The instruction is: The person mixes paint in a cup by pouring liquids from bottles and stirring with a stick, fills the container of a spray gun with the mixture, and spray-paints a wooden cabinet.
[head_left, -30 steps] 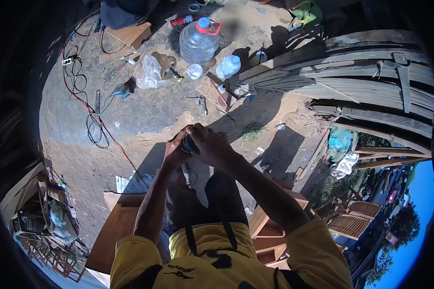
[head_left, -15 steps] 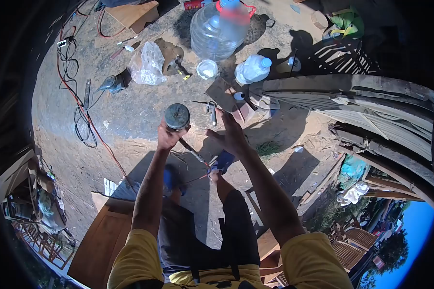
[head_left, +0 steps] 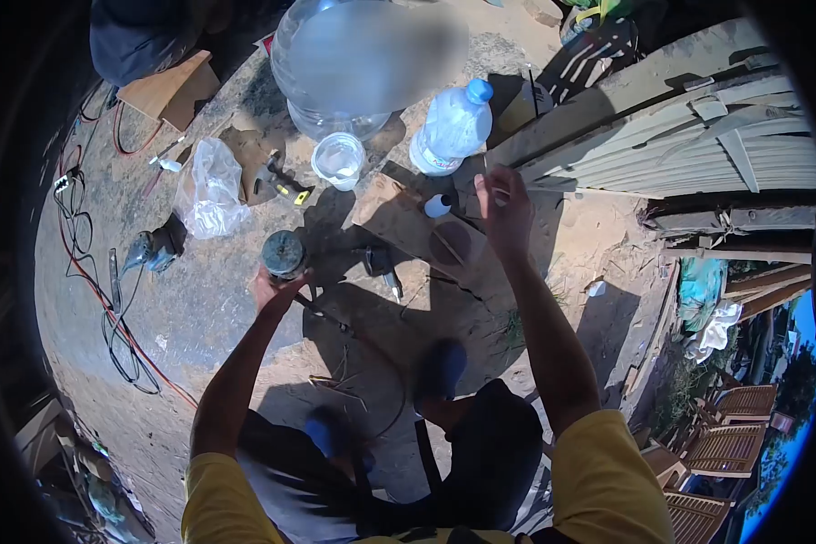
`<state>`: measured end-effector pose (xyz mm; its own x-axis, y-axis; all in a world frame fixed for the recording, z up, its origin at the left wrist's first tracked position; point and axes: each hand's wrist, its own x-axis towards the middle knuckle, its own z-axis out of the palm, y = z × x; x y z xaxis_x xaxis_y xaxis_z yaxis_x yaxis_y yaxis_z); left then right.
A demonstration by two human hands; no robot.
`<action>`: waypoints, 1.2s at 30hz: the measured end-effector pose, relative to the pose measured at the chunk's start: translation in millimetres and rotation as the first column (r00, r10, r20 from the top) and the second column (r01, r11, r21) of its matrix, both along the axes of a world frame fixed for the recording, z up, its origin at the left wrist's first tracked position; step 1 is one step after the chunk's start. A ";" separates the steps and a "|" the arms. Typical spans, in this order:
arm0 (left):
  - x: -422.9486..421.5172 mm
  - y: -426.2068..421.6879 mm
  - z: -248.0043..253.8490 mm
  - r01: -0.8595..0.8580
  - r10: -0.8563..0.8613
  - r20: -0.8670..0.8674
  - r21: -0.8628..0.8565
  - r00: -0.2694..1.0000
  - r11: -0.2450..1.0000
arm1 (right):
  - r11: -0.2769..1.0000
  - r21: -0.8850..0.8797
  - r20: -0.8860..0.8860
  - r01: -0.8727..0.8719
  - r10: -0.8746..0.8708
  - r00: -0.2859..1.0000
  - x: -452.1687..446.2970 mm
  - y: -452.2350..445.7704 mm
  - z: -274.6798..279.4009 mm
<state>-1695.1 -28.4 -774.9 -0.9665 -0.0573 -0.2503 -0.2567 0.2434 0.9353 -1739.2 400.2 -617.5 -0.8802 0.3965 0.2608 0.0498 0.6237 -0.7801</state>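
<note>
My left hand is closed round a tool with a round dark pad, the pad facing up and a hose running from its lower end. My right hand is raised near a wooden strip and the blue-capped water bottle; its fingers are bent, and whatever is between them is too small to name. Between my hands, a dark air gun lies on the ground beside a board. A small white bottle rests by the board. A clear cup stands left of the water bottle.
A large clear jug stands at the top. On the left are a plastic bag, a blue tool and cables. Stacked wooden slats fill the upper right. Wooden chairs stand at the lower right.
My right hand has moved up and right, away from the air gun. My left hand still holds the round-pad tool. The view has shifted closer to the bottles, and my feet have moved.
</note>
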 end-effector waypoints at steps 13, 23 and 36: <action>-33.6 -6.5 -8.5 0.203 -0.226 0.065 0.255 0.972 0.945 | 1.000 0.018 -0.068 0.025 -0.024 0.997 -43.0 -1.6 -19.3; -42.0 -28.1 -3.6 0.385 -0.376 -0.082 0.180 0.923 0.905 | 0.998 0.061 -0.079 -0.029 0.034 0.996 -106.6 16.9 -25.8; -80.7 35.2 150.8 0.019 -0.135 -0.510 -0.226 0.849 0.974 | 0.981 0.187 -0.181 0.043 -0.009 0.984 -122.0 -6.0 -44.4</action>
<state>-1775.8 6.8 -624.1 -0.9540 0.0293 0.2983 0.2800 0.4426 0.8519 -1861.2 394.2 -661.9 -0.8027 0.3471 0.4849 -0.0609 0.7612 -0.6456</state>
